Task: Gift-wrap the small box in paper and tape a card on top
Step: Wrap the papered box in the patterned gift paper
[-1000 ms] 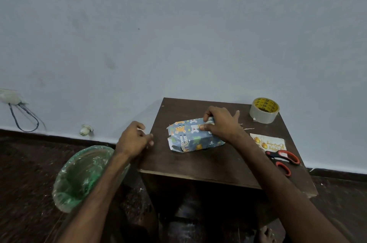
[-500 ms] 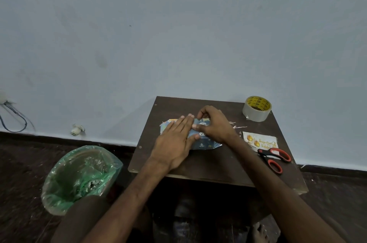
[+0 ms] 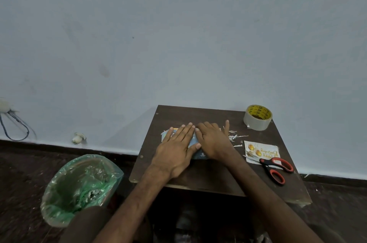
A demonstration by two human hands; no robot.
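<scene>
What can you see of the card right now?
The card is a small pale rectangle, apparently thin paper or cardstock, printed with gold round ornaments and gold script that reads upside down from the head view. It lies flat on the dark table, right of the wrapped box and apart from it, with no tape visible on it. The scissors lie over its near edge. Neither the left hand nor the right hand touches it.
</scene>
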